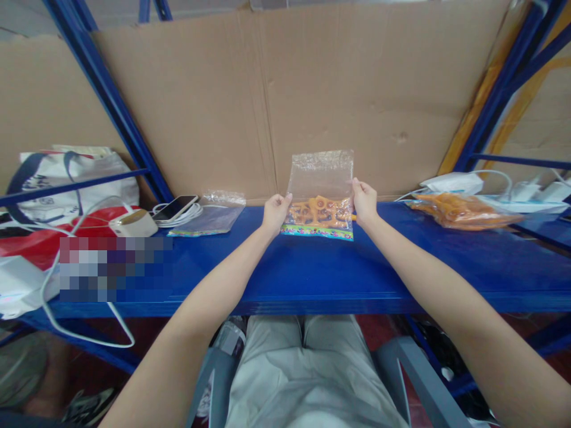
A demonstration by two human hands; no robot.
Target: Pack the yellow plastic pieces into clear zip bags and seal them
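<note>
White tote bag (107, 172) far left on blue shelf (307, 276), then white adapter (134, 224), phone (177, 208) by coiled white cable, flat clear packet (209, 219). Left hand (275, 213) pinches left edge of clear bag (322, 172), held up mid-shelf, colorful strip at bottom; orange pieces (319, 211) show through lower part, inside or behind: can't tell. Right hand (364, 201) pinches right edge. Bagged orange items (459, 211) farther right, near white power strip (539, 204).
</note>
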